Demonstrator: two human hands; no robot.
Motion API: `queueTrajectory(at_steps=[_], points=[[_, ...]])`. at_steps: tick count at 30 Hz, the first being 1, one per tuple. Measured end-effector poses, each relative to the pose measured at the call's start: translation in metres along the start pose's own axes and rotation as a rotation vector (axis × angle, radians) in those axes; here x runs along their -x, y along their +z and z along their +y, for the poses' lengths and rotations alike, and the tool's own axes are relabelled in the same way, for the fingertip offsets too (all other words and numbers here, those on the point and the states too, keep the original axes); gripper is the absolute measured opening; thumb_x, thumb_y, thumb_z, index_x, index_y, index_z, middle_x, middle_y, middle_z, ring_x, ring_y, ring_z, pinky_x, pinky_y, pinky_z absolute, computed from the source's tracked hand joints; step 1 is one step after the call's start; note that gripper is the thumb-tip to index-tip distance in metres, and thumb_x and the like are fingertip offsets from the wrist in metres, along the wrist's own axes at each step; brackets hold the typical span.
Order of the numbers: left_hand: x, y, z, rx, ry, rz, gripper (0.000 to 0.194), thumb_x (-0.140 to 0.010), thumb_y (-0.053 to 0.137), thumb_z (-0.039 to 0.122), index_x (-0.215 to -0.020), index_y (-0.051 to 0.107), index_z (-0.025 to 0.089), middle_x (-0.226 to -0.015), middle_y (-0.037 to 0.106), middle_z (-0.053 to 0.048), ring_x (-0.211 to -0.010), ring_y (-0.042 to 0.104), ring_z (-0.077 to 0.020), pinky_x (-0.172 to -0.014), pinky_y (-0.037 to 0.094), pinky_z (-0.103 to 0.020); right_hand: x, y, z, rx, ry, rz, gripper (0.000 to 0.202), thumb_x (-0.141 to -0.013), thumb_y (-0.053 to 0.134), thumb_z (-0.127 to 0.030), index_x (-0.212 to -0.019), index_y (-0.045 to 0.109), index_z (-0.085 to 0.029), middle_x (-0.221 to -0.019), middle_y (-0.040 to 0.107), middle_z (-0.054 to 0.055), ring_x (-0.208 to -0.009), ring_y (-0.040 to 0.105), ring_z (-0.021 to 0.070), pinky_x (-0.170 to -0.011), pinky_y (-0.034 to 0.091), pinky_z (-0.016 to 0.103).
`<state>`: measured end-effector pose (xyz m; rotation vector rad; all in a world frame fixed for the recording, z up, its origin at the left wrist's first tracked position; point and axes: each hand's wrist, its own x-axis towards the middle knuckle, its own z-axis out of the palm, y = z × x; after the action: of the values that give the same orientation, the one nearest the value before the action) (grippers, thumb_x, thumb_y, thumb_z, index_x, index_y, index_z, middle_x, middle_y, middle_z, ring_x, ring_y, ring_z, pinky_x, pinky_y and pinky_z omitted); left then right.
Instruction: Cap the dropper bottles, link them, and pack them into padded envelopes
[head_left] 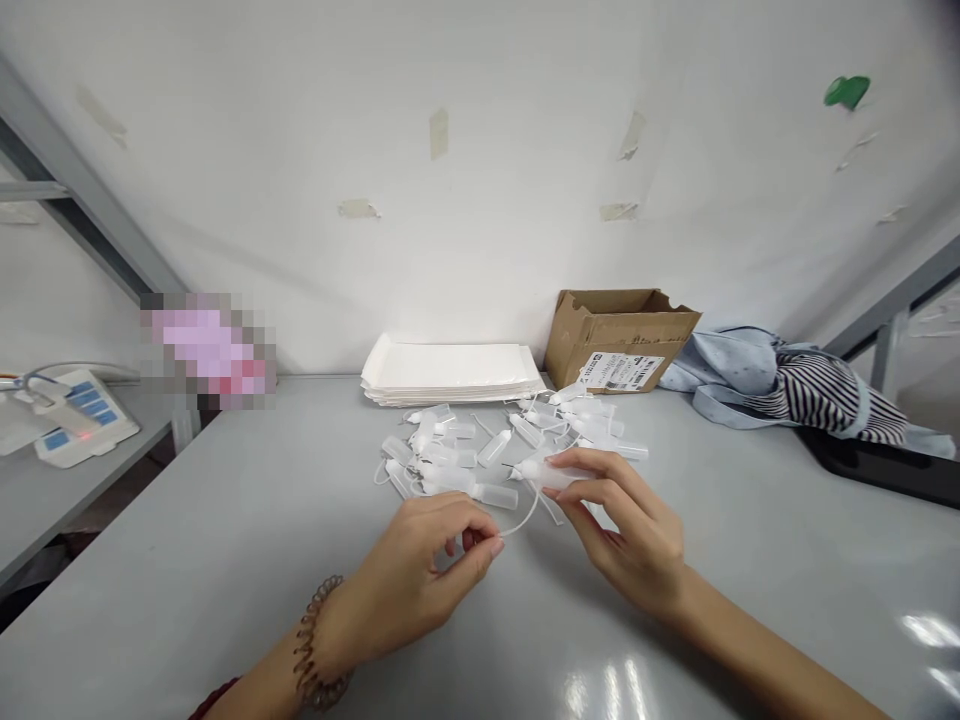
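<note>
A small translucent bottle (pixel 536 472) with a thin dark needle tip pointing left is pinched in my right hand (pixel 626 525). From the bottle's neck a thin white strap (pixel 527 520) curves down to my left hand (pixel 431 570), whose thumb and fingertips close on its end. What sits at that end is hidden by the fingers. Just behind both hands lies a loose pile of similar bottles (pixel 450 457), several with white straps, resting on their sides on the grey table (pixel 247 540).
Flat white sheets or bags (pixel 457 370) are stacked against the wall. An open cardboard box (pixel 626 345) stands right of them. Farther right are a light blue and striped cloth (pixel 765 380) and a black object (pixel 885 465). A white device (pixel 86 415) sits at far left.
</note>
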<state>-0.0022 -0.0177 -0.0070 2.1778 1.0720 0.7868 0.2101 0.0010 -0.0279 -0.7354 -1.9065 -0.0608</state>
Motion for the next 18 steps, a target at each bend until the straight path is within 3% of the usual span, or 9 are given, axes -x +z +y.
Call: queueTrajectory(at_steps=[5,18], points=[[0.0008,-0.0011,-0.0006,-0.028,-0.112,0.087,0.012,-0.085,0.049,0.021,-0.079,0.059,0.019,-0.070,0.063,0.000,-0.061,0.053,-0.0114,-0.040,0.036,-0.016,-0.0043,-0.0050,-0.0038,-0.153,0.103,-0.069,0.019,-0.080,0.056,0.000,-0.082,0.058,-0.019,-0.091,0.062,0.007,-0.081,0.064,0.0171,-0.068,0.053,0.029],[0.0006,0.0003,-0.0030,-0.090,0.006,0.166,0.013,-0.087,0.047,0.018,-0.083,0.060,0.019,-0.070,0.062,0.000,-0.061,0.054,-0.0114,-0.057,0.045,-0.021,-0.0056,-0.0058,-0.0055,-0.225,0.087,-0.170,0.017,-0.082,0.055,-0.003,-0.084,0.060,-0.019,-0.092,0.064,0.007,-0.084,0.063,0.0171,-0.068,0.053,0.028]])
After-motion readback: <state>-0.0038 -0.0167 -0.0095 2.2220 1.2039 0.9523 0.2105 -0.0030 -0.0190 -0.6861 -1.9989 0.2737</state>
